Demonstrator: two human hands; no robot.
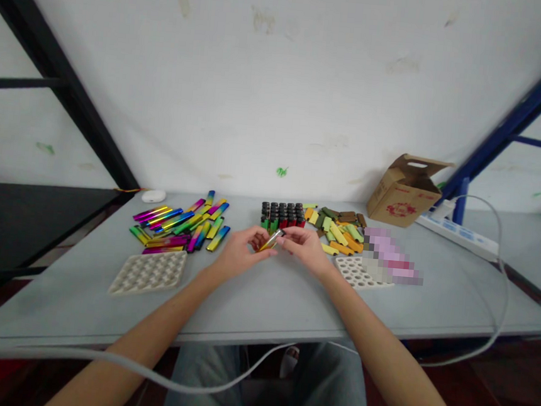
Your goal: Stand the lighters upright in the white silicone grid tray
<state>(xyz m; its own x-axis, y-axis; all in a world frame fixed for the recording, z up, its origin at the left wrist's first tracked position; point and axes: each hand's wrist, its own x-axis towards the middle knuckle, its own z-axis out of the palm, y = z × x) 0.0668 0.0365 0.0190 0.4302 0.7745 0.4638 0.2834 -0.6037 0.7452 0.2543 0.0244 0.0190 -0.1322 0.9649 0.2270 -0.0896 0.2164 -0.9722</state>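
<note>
In front of the rack, my left hand (pixel 244 249) is closed around a shiny gold and silver lighter case (pixel 270 241), held at a tilt over the table. The fingers of my right hand (pixel 302 247) pinch the upper end of it, where something small and dark shows, perhaps a lighter's top. Just beyond both hands stand upright lighters (pixel 283 212) in close rows, with black tops and green or red bodies. A loose pile of glossy multicoloured lighter cases (pixel 178 223) lies to the left. Matt yellow, orange, green and brown pieces (pixel 339 231) are heaped to the right.
A pale moulded tray (pixel 149 272) lies at the left, and a white tray with holes (pixel 359 273) at the right, partly under a blurred pink patch. An open cardboard box (pixel 404 192), a power strip (pixel 459 235) and a white case (pixel 153 196) stand near the wall. A cable (pixel 179 386) crosses in front.
</note>
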